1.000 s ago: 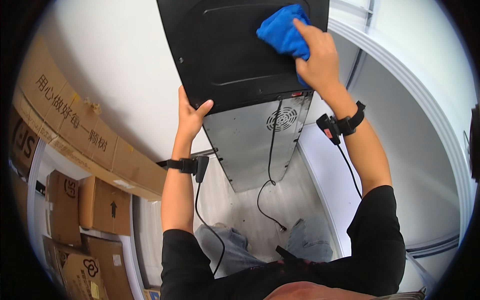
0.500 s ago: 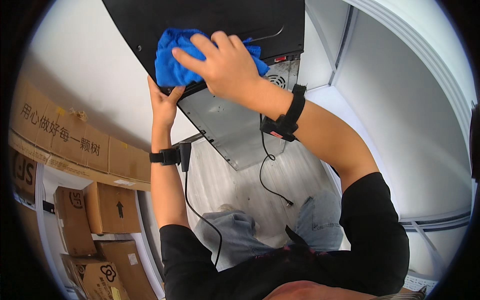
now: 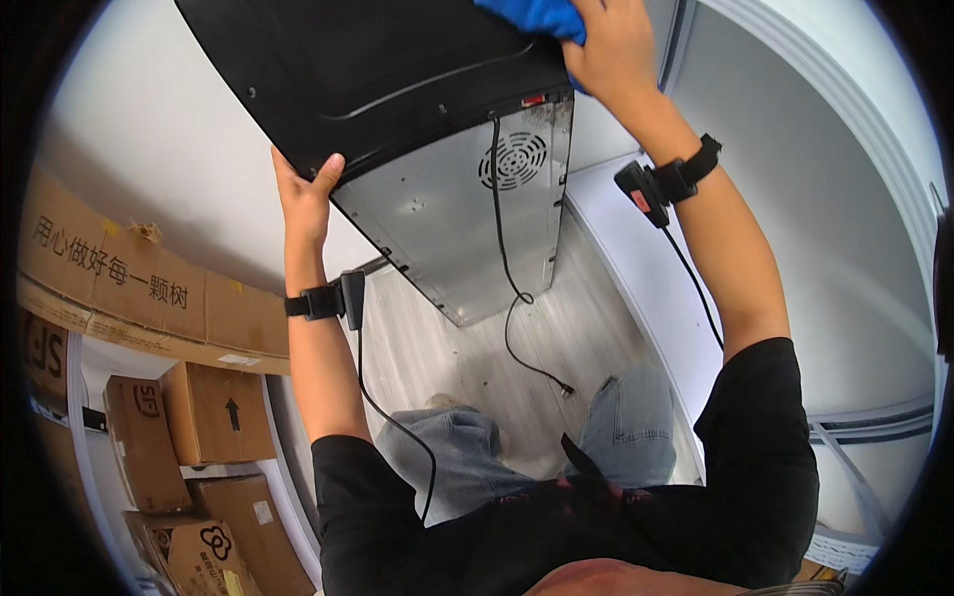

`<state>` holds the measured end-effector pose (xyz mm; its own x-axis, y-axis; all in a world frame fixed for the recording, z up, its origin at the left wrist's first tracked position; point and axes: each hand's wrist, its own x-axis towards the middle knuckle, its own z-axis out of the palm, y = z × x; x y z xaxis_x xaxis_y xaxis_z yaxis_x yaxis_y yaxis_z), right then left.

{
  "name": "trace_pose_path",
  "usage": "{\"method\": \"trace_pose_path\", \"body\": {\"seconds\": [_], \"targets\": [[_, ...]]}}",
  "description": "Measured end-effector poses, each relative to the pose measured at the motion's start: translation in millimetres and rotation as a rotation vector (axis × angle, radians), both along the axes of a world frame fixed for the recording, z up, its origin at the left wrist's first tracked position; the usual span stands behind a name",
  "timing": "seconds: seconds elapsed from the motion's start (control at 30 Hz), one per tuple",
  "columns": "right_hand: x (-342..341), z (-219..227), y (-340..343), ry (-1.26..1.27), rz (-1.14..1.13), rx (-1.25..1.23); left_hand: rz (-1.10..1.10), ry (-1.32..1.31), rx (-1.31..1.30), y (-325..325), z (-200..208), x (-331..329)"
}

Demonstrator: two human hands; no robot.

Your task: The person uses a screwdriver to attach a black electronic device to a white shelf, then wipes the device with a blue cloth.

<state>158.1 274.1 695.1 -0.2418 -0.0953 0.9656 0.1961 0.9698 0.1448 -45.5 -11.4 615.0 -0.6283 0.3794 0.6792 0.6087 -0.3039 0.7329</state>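
A tall appliance stands before me, with a black top panel and a grey metal back. My left hand clasps the panel's near left corner, thumb on top and fingers hidden beneath the edge. At the far right side of the panel, my right hand presses a crumpled blue cloth against the surface and edge; its fingers are partly cut off by the upper frame edge. A black power cord hangs from below the panel, beside a round vent, down to its plug.
Cardboard boxes fill a shelf at the left, with a long carton above them. White panels stand on the right. Black bands with wired modules sit on both my wrists. Grey wood-look floor lies below.
My right hand has slid the blue cloth from the panel's left part to its far right edge, uncovering the curved groove and the vent. The left hand keeps its hold on the corner.
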Motion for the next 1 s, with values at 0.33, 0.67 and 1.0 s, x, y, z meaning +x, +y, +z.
{"method": "trace_pose_path", "body": {"seconds": [0.33,0.67,1.0], "targets": [[10.4,-174.3,1.2,-0.109,0.045,-0.325,0.066,0.031,0.013,2.8,-7.4,0.4],[-49.1,-220.4,-75.4,0.021,0.090,-0.525,0.055,0.030,0.017,4.5,-9.9,-1.4],[-37.1,-209.4,-64.2,-0.080,0.179,-0.359,0.051,0.026,0.041,3.1,-12.1,-6.8]]}}
